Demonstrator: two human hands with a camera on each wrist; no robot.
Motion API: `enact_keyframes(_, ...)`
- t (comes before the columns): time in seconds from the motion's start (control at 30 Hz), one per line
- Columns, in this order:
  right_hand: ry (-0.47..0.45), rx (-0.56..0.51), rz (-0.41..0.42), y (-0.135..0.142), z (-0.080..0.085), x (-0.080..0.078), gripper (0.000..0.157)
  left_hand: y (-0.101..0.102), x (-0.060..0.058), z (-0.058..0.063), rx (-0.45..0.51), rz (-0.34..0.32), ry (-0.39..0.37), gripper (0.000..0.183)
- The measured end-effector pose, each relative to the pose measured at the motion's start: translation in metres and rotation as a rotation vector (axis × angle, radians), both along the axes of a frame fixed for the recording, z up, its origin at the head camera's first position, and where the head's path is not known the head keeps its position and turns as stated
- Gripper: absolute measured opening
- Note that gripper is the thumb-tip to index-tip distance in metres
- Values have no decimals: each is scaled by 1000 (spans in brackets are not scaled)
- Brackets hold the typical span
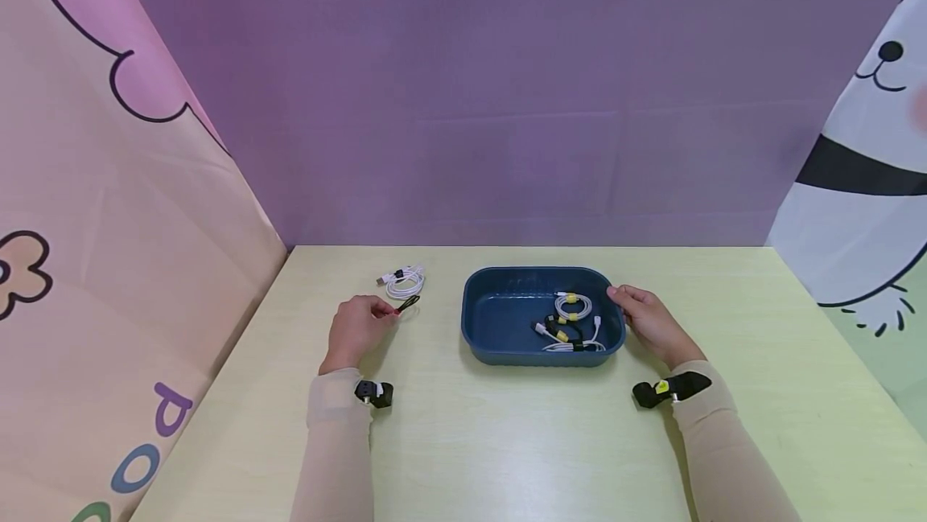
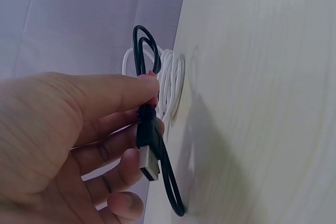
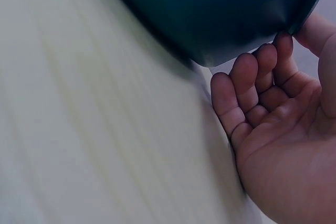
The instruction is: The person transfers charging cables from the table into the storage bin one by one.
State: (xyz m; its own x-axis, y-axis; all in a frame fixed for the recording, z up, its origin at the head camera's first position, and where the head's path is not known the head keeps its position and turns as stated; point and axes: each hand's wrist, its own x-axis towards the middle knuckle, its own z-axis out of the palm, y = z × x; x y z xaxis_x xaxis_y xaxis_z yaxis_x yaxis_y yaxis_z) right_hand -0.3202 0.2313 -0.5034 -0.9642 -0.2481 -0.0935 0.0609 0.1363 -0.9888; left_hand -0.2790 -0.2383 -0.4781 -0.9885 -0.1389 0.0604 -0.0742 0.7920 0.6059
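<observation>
Between thumb and fingers, my left hand [image 1: 356,330] pinches a coiled black USB cable [image 2: 149,129] at its red tie [image 2: 149,85]. The cable's metal plug [image 2: 148,162] points down past the fingers in the left wrist view. Just beyond that hand, a coiled white USB cable [image 1: 405,284] with a black tie lies on the table. My right hand [image 1: 655,325] grips the right end of a blue plastic bin [image 1: 500,314] by its rim. Fingertips [image 3: 244,72] curl by the bin's outer wall in the right wrist view.
Inside the bin's right half lie a white cable coil [image 1: 574,307] with yellow ties, a darker cable with yellow ties, and another white cable [image 1: 572,347]. A pale wooden table [image 1: 492,441] carries everything. A purple cloth [image 1: 463,104] hangs behind, with printed cloths at both sides.
</observation>
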Motion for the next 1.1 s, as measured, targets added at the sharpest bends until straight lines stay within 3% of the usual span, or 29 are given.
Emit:
enact_keyframes(0.57, -7, 21, -12, 1, 0, 0, 30, 3, -4, -1, 9, -22, 37, 7)
enact_keyframes(1.1, 6, -6, -10, 1, -4, -2, 31, 8, -5, 1, 26, -50, 132, 6)
